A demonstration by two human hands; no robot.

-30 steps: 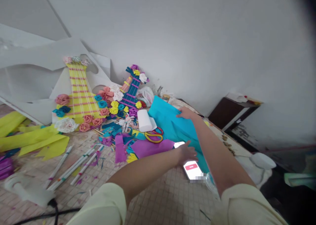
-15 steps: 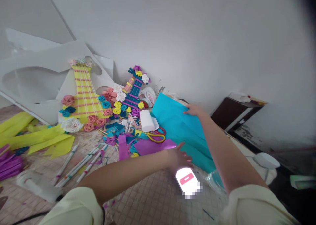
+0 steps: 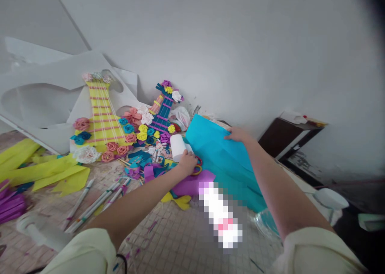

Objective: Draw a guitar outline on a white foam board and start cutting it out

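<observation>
My right hand [image 3: 237,134] pinches the upper right edge of a large sheet of turquoise crepe paper [image 3: 216,144]. The sheet slopes down toward the tabletop on my right. With bent fingers, my left hand [image 3: 188,162] is closed over the scissors [image 3: 197,170], whose red and yellow handle parts stick out beside it; the fingertips are hidden. Touching or nearly touching that hand is a white roll [image 3: 178,148]. Purple crepe paper [image 3: 192,182] lies below the left hand. A bright pixelated object [image 3: 222,218] rests nearer me.
A yellow paper guitar [image 3: 102,113] and a blue one [image 3: 164,113] with paper flowers lean at the back. Yellow crepe strips [image 3: 60,170], several white markers [image 3: 93,204] and a white glue gun [image 3: 39,230] lie left. A clear container [image 3: 264,222] sits near my right forearm.
My left hand has moved up and left from the bright object to the scissors beside the white roll. My right hand keeps its hold on the turquoise paper. Yellow paper now shows below my left forearm.
</observation>
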